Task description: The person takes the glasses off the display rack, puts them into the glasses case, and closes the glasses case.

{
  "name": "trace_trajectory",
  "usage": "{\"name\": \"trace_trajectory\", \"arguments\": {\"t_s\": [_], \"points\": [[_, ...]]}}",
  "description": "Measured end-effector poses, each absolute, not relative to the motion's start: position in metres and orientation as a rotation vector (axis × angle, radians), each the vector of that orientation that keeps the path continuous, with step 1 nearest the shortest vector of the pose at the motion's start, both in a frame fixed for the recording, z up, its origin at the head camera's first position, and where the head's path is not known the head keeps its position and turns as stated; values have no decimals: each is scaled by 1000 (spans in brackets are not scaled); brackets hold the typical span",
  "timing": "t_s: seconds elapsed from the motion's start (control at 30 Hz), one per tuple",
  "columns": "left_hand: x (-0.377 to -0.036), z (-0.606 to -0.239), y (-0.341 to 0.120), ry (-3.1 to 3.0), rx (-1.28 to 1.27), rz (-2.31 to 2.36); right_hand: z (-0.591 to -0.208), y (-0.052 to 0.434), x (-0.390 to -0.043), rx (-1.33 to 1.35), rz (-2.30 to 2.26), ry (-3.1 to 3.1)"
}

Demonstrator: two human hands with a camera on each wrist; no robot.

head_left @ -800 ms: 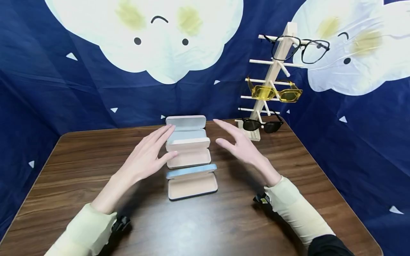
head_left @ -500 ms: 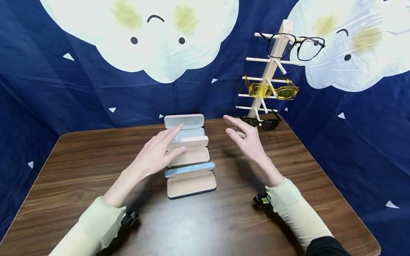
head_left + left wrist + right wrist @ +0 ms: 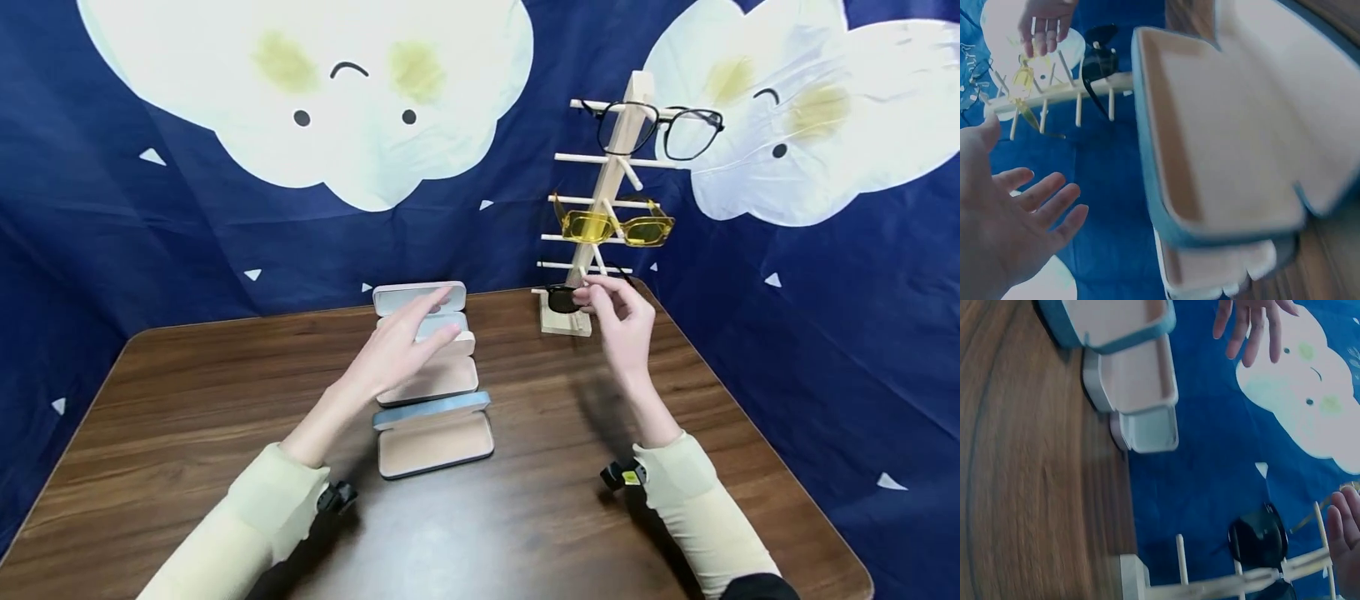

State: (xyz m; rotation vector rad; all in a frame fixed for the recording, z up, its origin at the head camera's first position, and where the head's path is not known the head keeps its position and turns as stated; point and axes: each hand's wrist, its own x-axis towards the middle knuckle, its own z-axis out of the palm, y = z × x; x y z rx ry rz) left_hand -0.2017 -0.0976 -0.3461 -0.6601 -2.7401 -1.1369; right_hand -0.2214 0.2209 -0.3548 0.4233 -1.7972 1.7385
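Observation:
My left hand hovers over the two farther glasses cases with its fingers straight and holds nothing. My right hand is at the display stand, in front of the black sunglasses on its lowest pegs, and overlaps one lens in the head view. In the right wrist view its fingers stand apart from the sunglasses' lens; loosely bent, they hold nothing. Three glasses cases lie lidded open in a row: a blue one nearest, a whitish one behind, and one with a pale blue lining farthest.
Higher on the stand hang yellow sunglasses and black-framed glasses. Wooden pegs jut out on both sides. A dark blue cloth with clouds stands behind the wooden table.
My right hand has moved right to the lowest sunglasses, its fingers drawing closer together. The left hand has drifted a little right over the cases. The head view has shifted slightly.

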Motion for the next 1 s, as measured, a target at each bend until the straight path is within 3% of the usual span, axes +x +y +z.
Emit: {"name": "trace_trajectory", "arguments": {"t_s": [0.53,1.0], "points": [[-251,-345,-26,-2647,-487,-1842,-361,282,-240,120,1703,-1630],[-282,-351,26,-2652,-289,-2111,-377,310,-260,-226,1814,-1853]]}}
